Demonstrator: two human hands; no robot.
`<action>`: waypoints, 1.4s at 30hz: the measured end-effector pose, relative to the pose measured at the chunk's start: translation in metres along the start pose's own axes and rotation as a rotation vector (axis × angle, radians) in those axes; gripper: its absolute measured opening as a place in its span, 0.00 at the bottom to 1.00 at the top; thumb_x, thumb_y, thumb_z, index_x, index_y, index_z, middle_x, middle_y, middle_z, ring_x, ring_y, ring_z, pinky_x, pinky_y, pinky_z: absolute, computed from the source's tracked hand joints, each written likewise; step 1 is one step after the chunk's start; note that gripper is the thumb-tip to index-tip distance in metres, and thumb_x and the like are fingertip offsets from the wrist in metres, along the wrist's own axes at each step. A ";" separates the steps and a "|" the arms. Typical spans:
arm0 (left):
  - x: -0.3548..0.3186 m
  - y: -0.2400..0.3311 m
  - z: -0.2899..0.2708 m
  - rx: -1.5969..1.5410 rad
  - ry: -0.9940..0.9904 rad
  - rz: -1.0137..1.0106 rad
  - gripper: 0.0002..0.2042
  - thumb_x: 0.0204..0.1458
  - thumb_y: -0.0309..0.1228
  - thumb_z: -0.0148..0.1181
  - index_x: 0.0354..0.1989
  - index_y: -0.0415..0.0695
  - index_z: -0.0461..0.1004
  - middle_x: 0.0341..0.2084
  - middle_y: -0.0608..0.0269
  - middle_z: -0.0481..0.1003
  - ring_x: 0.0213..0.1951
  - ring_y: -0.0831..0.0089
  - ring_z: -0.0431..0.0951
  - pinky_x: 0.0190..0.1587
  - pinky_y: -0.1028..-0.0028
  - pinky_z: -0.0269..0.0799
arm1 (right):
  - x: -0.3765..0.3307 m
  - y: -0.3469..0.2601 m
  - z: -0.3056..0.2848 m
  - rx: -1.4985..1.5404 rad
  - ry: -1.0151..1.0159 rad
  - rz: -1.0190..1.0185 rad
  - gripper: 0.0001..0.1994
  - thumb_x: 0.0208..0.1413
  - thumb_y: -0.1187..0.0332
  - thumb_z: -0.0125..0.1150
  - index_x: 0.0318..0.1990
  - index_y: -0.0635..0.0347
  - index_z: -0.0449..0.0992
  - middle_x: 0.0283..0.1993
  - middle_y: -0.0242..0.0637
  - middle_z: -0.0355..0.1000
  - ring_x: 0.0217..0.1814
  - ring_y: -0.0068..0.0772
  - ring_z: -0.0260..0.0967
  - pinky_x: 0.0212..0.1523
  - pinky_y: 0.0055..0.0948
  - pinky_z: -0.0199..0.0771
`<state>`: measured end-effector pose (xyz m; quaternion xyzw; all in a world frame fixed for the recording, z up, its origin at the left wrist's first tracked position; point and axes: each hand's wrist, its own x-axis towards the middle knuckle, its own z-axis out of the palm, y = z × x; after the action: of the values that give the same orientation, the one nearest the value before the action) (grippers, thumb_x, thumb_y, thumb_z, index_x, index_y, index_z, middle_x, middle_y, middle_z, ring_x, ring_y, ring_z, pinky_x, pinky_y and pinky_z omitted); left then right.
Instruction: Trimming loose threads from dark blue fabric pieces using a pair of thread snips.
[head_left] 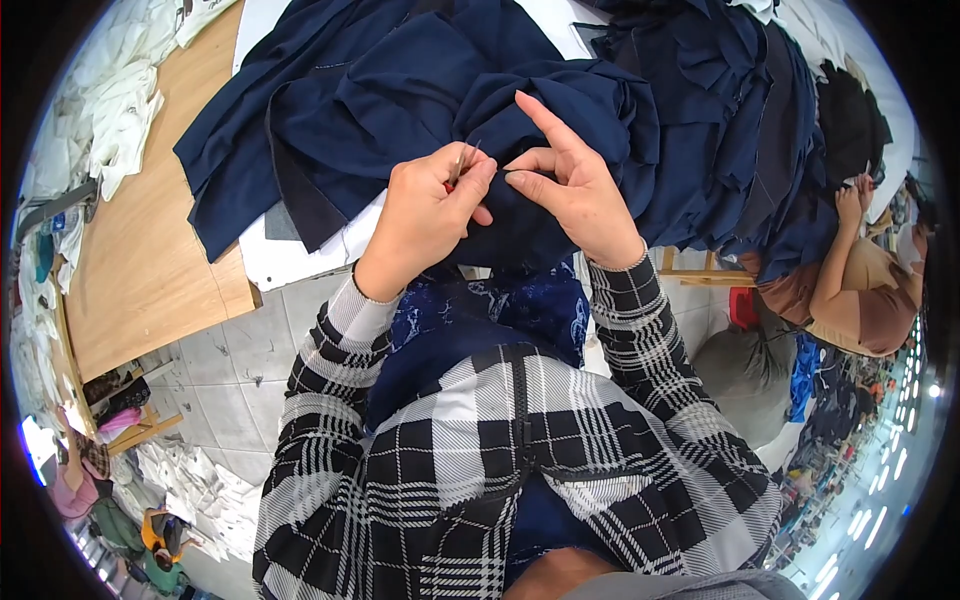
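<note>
My left hand (425, 215) is closed around a small pair of snips (460, 165). Their thin metal blades stick up past my fingers, and a bit of red shows by the grip. My thumb and a curled finger are pressed together there. Close by on its right, my right hand (585, 200) makes a pinch with the index finger stretched out. Whatever is in that pinch is too small to make out. Below and beyond both hands spreads crumpled navy fabric (370, 100), with a darker strip (295, 165) along one folded edge.
A wooden table (150, 260) with a white sheet (275, 262) on it lies under the fabric. More dark navy cloth (700, 130) is heaped on the right, where another person's arm (845, 240) reaches in. White cloth (125, 110) lies at far left. A grey sack (740, 375) stands at right.
</note>
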<state>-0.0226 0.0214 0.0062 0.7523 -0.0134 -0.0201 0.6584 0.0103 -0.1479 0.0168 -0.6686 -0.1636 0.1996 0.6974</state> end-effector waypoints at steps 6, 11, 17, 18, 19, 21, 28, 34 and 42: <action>0.009 -0.004 -0.010 -0.374 -0.084 -0.193 0.10 0.57 0.31 0.50 0.30 0.36 0.72 0.19 0.63 0.73 0.15 0.82 0.71 0.14 0.85 0.61 | -0.001 -0.001 -0.002 0.008 -0.026 0.015 0.35 0.51 0.79 0.56 0.66 0.62 0.48 0.31 0.31 0.70 0.34 0.15 0.64 0.41 0.14 0.62; 0.012 -0.008 -0.021 -0.913 -0.008 -0.268 0.11 0.57 0.34 0.51 0.28 0.39 0.72 0.18 0.65 0.70 0.12 0.84 0.60 0.14 0.85 0.53 | -0.001 0.001 -0.002 0.056 -0.001 0.046 0.35 0.51 0.80 0.56 0.66 0.62 0.48 0.31 0.30 0.70 0.35 0.15 0.64 0.42 0.13 0.62; -0.001 -0.003 -0.020 -0.115 0.008 -0.069 0.05 0.47 0.26 0.62 0.31 0.38 0.76 0.20 0.68 0.72 0.18 0.85 0.65 0.21 0.85 0.58 | 0.000 0.003 -0.002 0.069 0.009 0.018 0.33 0.53 0.80 0.54 0.66 0.60 0.48 0.33 0.31 0.70 0.37 0.14 0.64 0.42 0.13 0.62; -0.004 -0.003 -0.016 0.011 0.028 0.049 0.05 0.47 0.25 0.62 0.31 0.38 0.76 0.20 0.67 0.72 0.18 0.84 0.66 0.21 0.84 0.60 | 0.000 0.004 -0.001 0.070 0.008 0.018 0.33 0.53 0.80 0.54 0.66 0.60 0.48 0.33 0.31 0.70 0.37 0.14 0.64 0.42 0.13 0.62; -0.006 -0.003 -0.012 0.135 0.046 0.168 0.06 0.46 0.25 0.62 0.32 0.37 0.75 0.20 0.66 0.72 0.18 0.83 0.67 0.22 0.83 0.61 | -0.001 0.003 -0.001 0.058 0.002 0.006 0.33 0.53 0.80 0.53 0.66 0.59 0.48 0.34 0.32 0.70 0.37 0.14 0.64 0.42 0.12 0.62; -0.005 -0.002 -0.006 0.261 0.074 0.304 0.06 0.45 0.25 0.61 0.31 0.37 0.75 0.21 0.61 0.73 0.18 0.75 0.70 0.22 0.78 0.65 | 0.000 0.005 -0.001 0.045 -0.003 -0.006 0.33 0.53 0.80 0.53 0.66 0.59 0.47 0.35 0.32 0.70 0.37 0.14 0.64 0.42 0.12 0.62; 0.000 0.005 -0.003 0.698 0.027 0.570 0.04 0.41 0.25 0.60 0.23 0.39 0.71 0.19 0.60 0.70 0.20 0.63 0.73 0.22 0.70 0.67 | -0.002 0.000 -0.002 -0.418 -0.025 -0.160 0.37 0.49 0.80 0.54 0.66 0.59 0.45 0.28 0.37 0.73 0.31 0.22 0.68 0.40 0.20 0.67; 0.009 0.001 -0.003 0.523 -0.008 0.498 0.04 0.38 0.24 0.59 0.19 0.38 0.70 0.16 0.60 0.70 0.17 0.67 0.71 0.20 0.73 0.65 | -0.001 0.003 -0.004 -0.313 -0.022 -0.162 0.37 0.48 0.79 0.54 0.66 0.59 0.45 0.27 0.36 0.73 0.28 0.22 0.67 0.40 0.21 0.67; 0.008 -0.009 -0.004 -0.238 -0.075 -0.083 0.03 0.45 0.25 0.58 0.26 0.39 0.75 0.17 0.73 0.69 0.18 0.88 0.62 0.20 0.87 0.55 | -0.001 0.000 -0.005 -0.225 -0.041 -0.117 0.37 0.50 0.79 0.55 0.67 0.58 0.45 0.29 0.32 0.72 0.30 0.18 0.65 0.40 0.19 0.66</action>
<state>-0.0143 0.0259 -0.0028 0.6674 -0.0045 -0.0767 0.7407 0.0123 -0.1528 0.0162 -0.7278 -0.2381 0.1526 0.6248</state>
